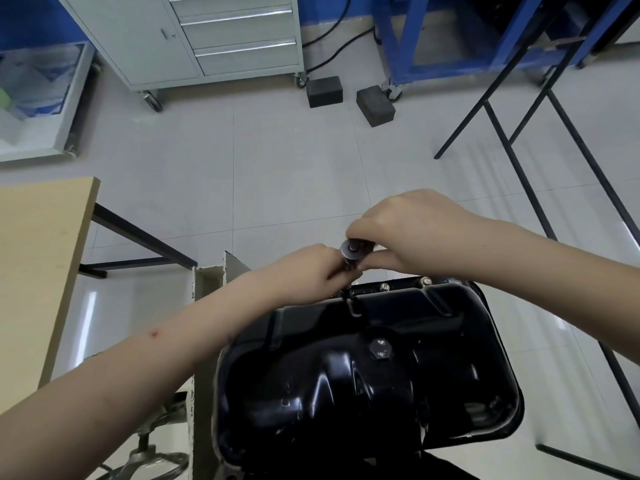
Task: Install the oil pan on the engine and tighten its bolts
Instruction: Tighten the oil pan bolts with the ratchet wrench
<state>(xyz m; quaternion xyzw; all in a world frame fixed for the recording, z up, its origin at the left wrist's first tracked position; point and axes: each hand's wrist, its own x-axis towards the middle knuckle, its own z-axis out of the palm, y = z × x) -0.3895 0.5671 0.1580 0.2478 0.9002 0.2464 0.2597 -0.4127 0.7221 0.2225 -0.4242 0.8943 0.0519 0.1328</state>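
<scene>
Oil pan (363, 368) is seated, bolt-tightening underway at its far rim. Left hand (308, 271) grips the ratchet (350, 255) shaft, right hand (408, 230) pinches the head. Next: keep socket square, turn it, then move along the rim bolts (405, 284).

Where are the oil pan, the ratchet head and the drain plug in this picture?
oil pan (311, 386): head view, on the glossy black side wall.
ratchet head (350, 251): head view, on the round metal head between the two hands.
drain plug (380, 348): head view, on the hexagonal bolt head on top of the pan.
</scene>
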